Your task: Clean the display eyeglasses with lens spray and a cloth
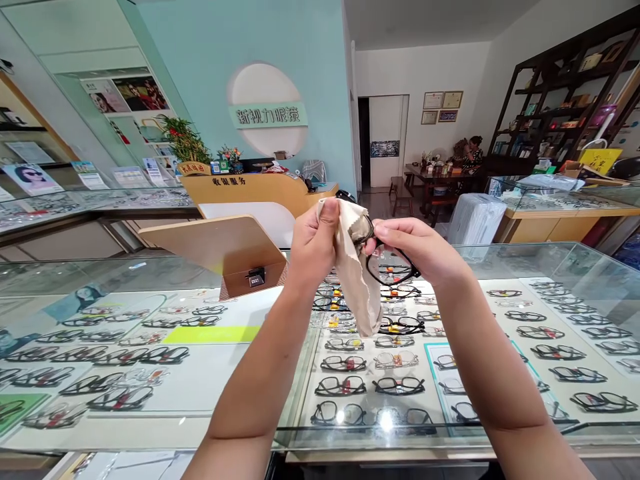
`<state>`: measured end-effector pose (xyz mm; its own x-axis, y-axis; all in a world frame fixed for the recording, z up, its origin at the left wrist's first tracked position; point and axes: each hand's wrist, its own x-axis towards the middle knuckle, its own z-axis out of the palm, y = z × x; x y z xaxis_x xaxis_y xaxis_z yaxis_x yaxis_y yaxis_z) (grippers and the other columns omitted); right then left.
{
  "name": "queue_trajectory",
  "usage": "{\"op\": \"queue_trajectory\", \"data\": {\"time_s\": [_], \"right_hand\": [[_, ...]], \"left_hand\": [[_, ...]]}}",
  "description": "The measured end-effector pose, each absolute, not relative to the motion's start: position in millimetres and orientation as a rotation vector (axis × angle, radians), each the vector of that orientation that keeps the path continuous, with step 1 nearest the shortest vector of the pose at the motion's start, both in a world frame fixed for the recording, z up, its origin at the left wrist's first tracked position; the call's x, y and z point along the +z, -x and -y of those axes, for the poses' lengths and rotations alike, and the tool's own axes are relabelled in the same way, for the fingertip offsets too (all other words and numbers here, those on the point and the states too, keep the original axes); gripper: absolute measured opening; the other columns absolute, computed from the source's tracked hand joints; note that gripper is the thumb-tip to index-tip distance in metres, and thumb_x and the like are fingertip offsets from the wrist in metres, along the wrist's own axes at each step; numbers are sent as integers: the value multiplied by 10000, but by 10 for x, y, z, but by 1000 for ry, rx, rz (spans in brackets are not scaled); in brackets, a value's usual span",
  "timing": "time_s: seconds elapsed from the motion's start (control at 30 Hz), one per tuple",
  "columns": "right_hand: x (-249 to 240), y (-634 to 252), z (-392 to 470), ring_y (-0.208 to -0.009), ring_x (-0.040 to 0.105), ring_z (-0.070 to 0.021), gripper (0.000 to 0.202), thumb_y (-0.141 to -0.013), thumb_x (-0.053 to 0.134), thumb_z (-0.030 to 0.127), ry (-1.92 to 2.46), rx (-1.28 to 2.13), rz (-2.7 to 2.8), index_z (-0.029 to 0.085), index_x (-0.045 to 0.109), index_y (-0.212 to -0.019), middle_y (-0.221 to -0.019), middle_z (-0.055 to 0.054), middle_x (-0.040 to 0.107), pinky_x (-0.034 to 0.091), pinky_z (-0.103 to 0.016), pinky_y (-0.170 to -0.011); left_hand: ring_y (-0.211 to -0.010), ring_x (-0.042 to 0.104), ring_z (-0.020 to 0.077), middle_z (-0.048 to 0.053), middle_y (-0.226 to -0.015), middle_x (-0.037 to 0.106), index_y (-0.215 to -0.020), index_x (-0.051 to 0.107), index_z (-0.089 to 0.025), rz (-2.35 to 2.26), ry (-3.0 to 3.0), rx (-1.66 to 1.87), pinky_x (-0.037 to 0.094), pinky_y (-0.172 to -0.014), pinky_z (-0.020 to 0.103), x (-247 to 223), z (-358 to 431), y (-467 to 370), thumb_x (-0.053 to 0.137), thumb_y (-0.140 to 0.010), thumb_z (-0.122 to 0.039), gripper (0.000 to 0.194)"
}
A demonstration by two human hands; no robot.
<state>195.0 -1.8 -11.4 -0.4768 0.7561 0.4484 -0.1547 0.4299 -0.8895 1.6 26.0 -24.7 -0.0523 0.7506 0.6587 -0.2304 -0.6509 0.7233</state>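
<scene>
Above the glass counter, my left hand (317,243) is closed on a cream cleaning cloth (361,293), thumb upward. The cloth wraps part of a pair of black-framed eyeglasses (370,270), and its loose end hangs down. One round rim of the eyeglasses shows below and right of the cloth; the other part is covered by it. My right hand (413,247) pinches the frame with thumb and fingers, just right of the cloth. Whether my left fingers also grip the frame through the cloth is hidden.
Below my hands, a glass display case (310,440) holds rows of eyeglasses. A tilted wooden-edged panel (215,237) stands on the left. Behind are a reception desk (250,189), a plastic-wrapped block (475,223) and a person (471,155) seated at a dark table.
</scene>
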Motion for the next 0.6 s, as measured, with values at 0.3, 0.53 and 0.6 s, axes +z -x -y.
{"op": "queue_trajectory", "data": {"time_s": [0.3, 0.53, 0.6], "right_hand": [[22, -2040, 101, -830, 659, -193, 402, -850, 867, 587, 519, 1216, 1490, 203, 782, -767, -864, -58, 699, 589, -303, -782], [-7, -2049, 69, -804, 678, -186, 410, -870, 866, 580, 489, 1268, 1492, 189, 791, -774, -860, -68, 731, 597, -309, -778], [-27, -2060, 58, -800, 695, -188, 392, -899, 848, 562, 483, 1280, 1493, 188, 802, -790, -852, -68, 745, 592, -303, -757]], "left_hand": [[-777, 761, 202, 82, -1043, 830, -1037, 767, -226, -499, -1193, 1770, 634, -649, 284, -63, -267, 100, 837, -927, -667, 459], [-714, 664, 164, 14, -829, 666, -973, 709, -239, -367, -1138, 1706, 581, -633, 270, -35, -285, 130, 837, -944, -622, 405], [-576, 484, 117, -16, -747, 551, -936, 721, -237, -356, -1216, 1719, 452, -515, 237, -40, -254, 136, 875, -914, -618, 411]]}}
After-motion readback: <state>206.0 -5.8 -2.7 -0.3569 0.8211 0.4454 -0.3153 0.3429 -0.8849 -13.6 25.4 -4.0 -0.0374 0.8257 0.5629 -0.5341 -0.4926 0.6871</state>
